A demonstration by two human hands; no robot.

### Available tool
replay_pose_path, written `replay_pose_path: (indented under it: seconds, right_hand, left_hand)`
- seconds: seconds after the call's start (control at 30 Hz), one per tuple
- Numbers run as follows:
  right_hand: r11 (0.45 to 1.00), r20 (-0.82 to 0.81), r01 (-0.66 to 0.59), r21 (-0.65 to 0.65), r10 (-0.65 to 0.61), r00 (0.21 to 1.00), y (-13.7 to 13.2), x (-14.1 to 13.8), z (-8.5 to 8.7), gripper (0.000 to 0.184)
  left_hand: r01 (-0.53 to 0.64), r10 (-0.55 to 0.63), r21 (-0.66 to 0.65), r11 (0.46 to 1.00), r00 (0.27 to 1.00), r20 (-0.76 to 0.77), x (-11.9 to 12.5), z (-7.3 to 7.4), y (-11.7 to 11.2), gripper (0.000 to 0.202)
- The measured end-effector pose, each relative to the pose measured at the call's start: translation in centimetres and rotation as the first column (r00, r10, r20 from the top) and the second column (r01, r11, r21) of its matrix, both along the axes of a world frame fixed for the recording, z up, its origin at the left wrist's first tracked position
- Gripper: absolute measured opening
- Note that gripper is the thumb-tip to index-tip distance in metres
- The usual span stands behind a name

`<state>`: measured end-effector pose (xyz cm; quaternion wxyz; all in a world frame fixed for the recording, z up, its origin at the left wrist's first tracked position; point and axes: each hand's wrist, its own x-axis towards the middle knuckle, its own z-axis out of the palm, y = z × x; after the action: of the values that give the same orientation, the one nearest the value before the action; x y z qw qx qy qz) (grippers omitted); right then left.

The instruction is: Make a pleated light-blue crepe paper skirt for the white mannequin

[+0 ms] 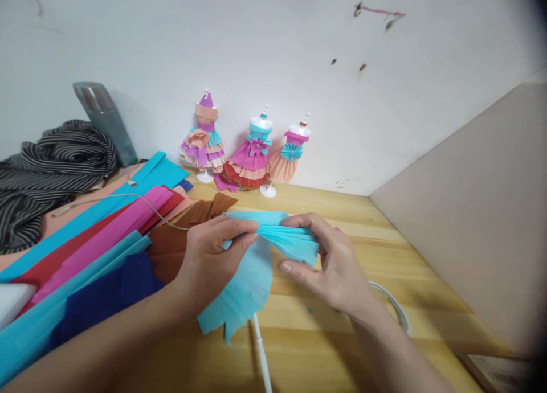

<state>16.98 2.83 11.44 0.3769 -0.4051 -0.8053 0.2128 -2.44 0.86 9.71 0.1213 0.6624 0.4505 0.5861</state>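
Observation:
A piece of light blue crepe paper (pixel 290 242) is gathered into fan-like pleats. My left hand (pixel 217 248) pinches the pleats together between thumb and fingertips. My right hand (pixel 333 262) holds the spread end, its fingers curled along the upper edge and its thumb lower down, apart from the fingertips. Below hangs a wider light blue crepe sheet (pixel 245 287) with a ragged lower edge; whether it joins the pleated piece is hidden by my left hand. From under that sheet a thin white rod (pixel 261 353) sticks out towards me.
Three small dress stands (pixel 256 148) in ruffled paper stand against the wall. Coloured crepe sheets (pixel 106 233) and brown paper (pixel 171 239) lie left, crossed by a thin cord. Behind them are striped cloth (pixel 60 159) and a leaning bottle (pixel 105 119). A whitish ring (pixel 395 307) lies right.

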Motion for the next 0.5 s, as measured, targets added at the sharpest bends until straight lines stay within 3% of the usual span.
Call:
replay_pose_path:
  seconds: [0.17,0.5]
  right_hand:
    - [0.999,-0.089,0.040,-0.022,-0.042,0.995,0.07,-0.61,-0.28,0.014]
    - [0.976,-0.332,-0.075,-0.206,0.003,0.943,0.40,-0.45,-0.80,0.024]
  left_hand:
    - [0.014,-0.014,-0.018,1.000,1.000,0.020,0.09,0.15,-0.04,0.011]
    - [0.052,-0.050,-0.032,0.998,0.997,0.050,0.06,-0.01,0.01,0.014]
